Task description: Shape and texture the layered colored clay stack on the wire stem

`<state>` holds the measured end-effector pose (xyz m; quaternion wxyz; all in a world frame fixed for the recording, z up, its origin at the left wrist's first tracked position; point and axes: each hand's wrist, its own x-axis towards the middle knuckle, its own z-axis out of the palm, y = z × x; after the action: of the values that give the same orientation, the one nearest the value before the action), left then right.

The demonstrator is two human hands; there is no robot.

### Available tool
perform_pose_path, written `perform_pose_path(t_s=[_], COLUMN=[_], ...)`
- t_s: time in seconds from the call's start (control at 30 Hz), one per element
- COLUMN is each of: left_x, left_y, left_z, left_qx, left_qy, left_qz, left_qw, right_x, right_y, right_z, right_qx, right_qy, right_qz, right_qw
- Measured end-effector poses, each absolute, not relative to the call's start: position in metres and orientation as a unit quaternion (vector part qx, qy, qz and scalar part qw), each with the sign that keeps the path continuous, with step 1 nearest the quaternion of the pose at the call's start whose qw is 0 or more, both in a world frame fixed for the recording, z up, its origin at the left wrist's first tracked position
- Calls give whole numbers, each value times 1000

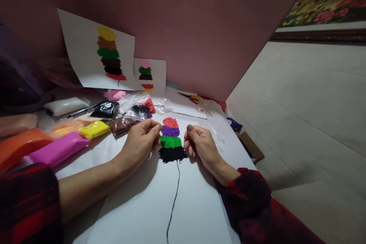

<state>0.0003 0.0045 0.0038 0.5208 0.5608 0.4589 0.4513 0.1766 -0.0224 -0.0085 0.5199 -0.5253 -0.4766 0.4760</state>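
On a white sheet of paper point(137, 213) lies a column of textured clay bands: a coral-red top point(170, 122), then a purple band point(170, 131), a green band point(170, 142) and a black band point(173, 154). A thin drawn black line point(175, 190) runs down from the black band. My left hand point(144, 135) is just left of the column, thumb and forefinger pinched. Across from it, my right hand point(198, 143) is closed in a pinch too, beside the green and black bands. Anything between either set of fingertips is too small to make out.
Soft clay packets lie at the left, among them magenta point(58, 148), orange point(25, 146), yellow point(95, 129) and brown point(121, 125). Two sheets with banded clay columns, a larger sheet point(80, 53) and a smaller sheet point(159, 76), lean at the back. Scissors point(193, 98) lie near the wall.
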Motion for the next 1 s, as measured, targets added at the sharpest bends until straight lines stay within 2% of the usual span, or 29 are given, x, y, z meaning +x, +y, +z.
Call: perform_pose_path(t_s=[0.47, 1.0], left_x=[1, 1], left_y=[4, 3], left_z=[4, 4], left_qx=[562, 565], left_qy=[456, 456], left_qz=[449, 446], left_qw=[524, 524], right_x=[177, 174], right_y=[-20, -22], right_z=[-7, -4], right_qx=[-505, -538], right_qy=[-448, -467], right_qz=[501, 451], right_qw=[542, 537])
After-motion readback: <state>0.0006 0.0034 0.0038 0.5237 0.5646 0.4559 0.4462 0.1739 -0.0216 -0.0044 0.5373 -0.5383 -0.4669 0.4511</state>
